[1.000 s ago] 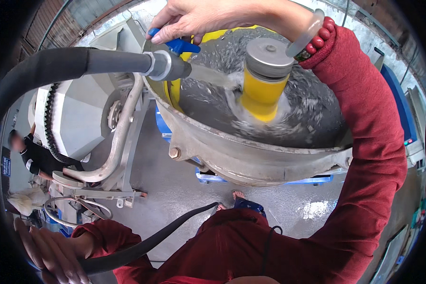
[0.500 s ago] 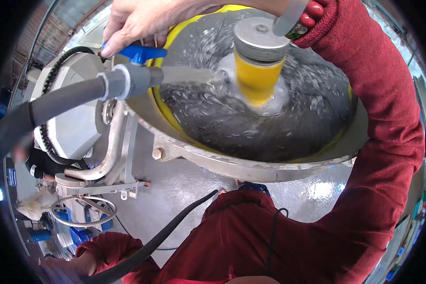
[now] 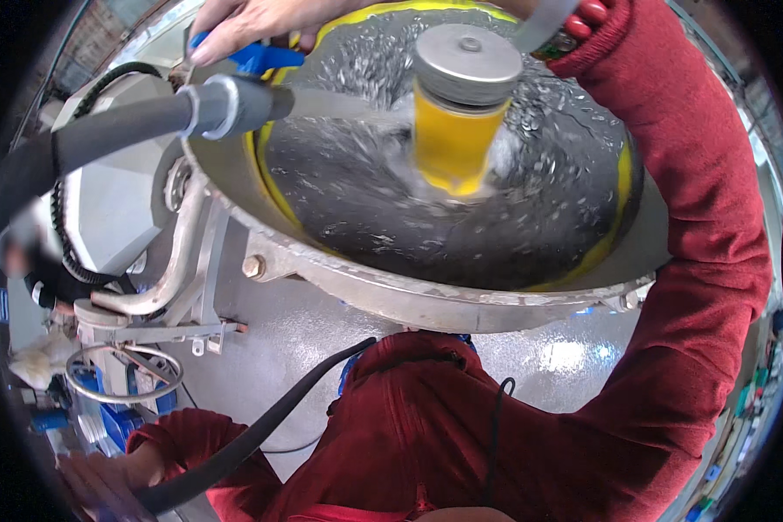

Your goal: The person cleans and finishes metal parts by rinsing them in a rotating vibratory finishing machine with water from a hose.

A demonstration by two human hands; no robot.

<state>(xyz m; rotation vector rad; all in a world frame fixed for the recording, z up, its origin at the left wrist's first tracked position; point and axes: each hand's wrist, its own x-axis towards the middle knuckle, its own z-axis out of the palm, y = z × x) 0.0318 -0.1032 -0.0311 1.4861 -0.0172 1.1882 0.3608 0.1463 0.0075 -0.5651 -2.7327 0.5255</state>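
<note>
My right arm, in a red sleeve with red beads at the wrist, reaches round over a large metal bowl [image 3: 391, 283]. At the upper left, my right hand [image 3: 265, 22] is closed on the blue valve handle [image 3: 265, 59] of a black hose [image 3: 104, 135]. Water sprays from the valve's outlet toward a yellow post with a metal cap [image 3: 465, 130] in the middle of the bowl. Around this post, dark grey liquid [image 3: 357, 209] churns inside a yellow lining. Down at the lower left, my left hand [image 3: 109, 483] is wrapped round the hose's lower stretch, its fingers partly blurred.
A pale angular machine housing [image 3: 117, 191] with a ribbed black cable is left of the bowl. Below it are a bent metal pipe and a handwheel [image 3: 123, 374]. The grey floor [image 3: 278, 313] looks wet and shiny. Partly seen at the left edge is another person [image 3: 26, 261].
The bowl, machine and handwheel have shifted left and slightly up in view. My right hand keeps hold of the valve handle, and water still runs. My left hand stays on the hose.
</note>
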